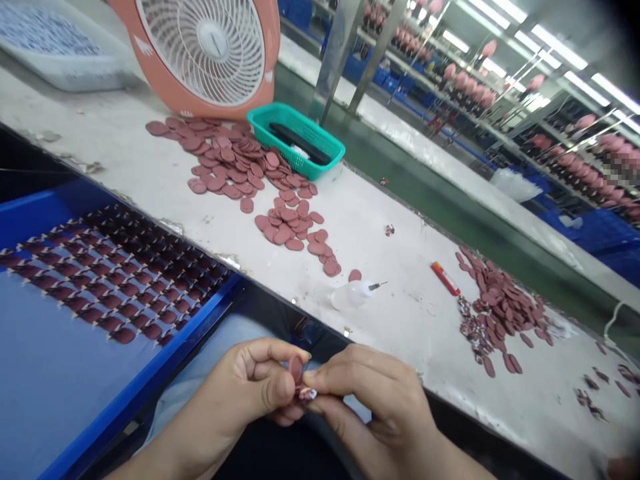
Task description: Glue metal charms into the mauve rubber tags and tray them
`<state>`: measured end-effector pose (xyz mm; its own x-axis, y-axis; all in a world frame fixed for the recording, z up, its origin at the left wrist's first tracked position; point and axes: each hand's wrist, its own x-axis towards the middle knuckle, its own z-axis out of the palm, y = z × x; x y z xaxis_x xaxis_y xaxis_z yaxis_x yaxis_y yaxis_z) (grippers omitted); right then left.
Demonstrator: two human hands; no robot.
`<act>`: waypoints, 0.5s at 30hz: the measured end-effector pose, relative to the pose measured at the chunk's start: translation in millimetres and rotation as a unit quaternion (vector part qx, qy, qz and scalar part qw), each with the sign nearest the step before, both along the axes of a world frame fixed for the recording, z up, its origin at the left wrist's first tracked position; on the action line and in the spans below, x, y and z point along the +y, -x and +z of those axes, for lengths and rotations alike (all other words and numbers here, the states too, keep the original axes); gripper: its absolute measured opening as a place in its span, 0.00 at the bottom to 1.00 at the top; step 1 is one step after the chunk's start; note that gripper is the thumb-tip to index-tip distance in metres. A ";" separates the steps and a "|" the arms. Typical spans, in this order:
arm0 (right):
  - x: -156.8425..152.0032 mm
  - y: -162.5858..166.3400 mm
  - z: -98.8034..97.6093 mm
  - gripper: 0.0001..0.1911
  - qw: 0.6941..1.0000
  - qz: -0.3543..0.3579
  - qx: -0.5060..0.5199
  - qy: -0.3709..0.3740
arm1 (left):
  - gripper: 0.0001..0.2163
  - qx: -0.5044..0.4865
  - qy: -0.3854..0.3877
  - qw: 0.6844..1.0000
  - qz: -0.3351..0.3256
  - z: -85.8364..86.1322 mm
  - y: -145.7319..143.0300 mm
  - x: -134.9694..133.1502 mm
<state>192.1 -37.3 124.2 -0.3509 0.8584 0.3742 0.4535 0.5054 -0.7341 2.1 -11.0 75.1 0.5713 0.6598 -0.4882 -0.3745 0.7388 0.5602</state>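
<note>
Left hand [253, 387] and right hand [375, 400] pinch maroon disc [295, 369].

Bright, even light falls from rows of fluorescent tubes [560, 47] at the upper right of the frame, leaving only soft, faint shadows on the pale table [320, 220]. The left hand [240, 393] and right hand [375, 407] look fairly sharp. Wide-angle distortion bows lines near the edges, the far racks [565, 133] soften, a blocky pixelated patch [623, 167] marks the right edge, and the upper right corner darkens.
</note>
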 end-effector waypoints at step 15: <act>0.9 -3.3 11.8 0.22 0.999 -0.017 -0.006 0.039 | 0.18 -0.033 0.035 0.999 -0.020 -1.5 5.9 0.4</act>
